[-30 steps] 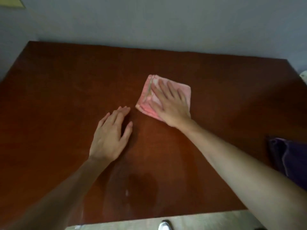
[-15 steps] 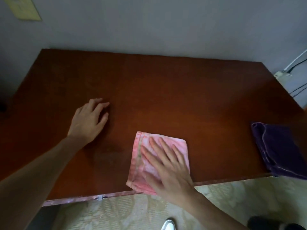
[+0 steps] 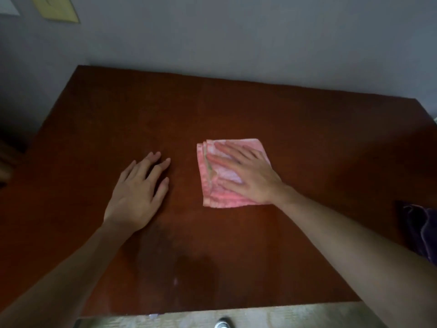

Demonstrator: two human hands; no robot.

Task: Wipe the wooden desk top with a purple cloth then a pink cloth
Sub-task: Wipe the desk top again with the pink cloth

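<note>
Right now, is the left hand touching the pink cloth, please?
No, the left hand lies flat on the bare desk, apart from the pink cloth.

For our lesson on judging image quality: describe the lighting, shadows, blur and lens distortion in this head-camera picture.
Head view: dim, soft light; the desk top darkens toward its left edge; a blurry shadow lies near the front edge; the right hand on the pink cloth looks slightly smeared; the purple cloth is murky at the frame edge; wide-angle stretch enlarges the forearms.

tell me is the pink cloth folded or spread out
Folded. The pink cloth shows several stacked layer edges along its left side and lies as a compact square, with the right hand pressed flat on it.
</note>
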